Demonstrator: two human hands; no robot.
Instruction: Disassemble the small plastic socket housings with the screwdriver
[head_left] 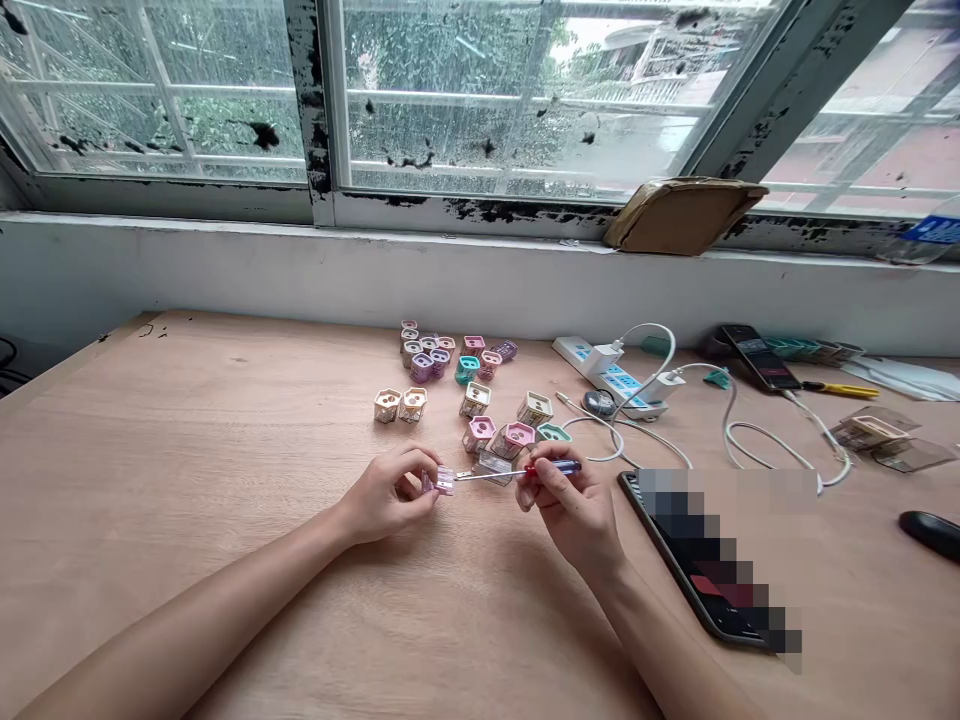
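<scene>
My left hand pinches a small lilac block just above the desk, turned sideways so the screwdriver, gripped in my right hand, meets its end squarely. More blocks wait behind.

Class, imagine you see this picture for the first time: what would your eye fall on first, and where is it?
At the centre of the wooden table, the left hand pinches a small lilac piece, and the right hand holds a screwdriver with its tip at that piece. Just behind them lies a scatter of pastel cubes, and a dark phone lies flat to the right.
</scene>
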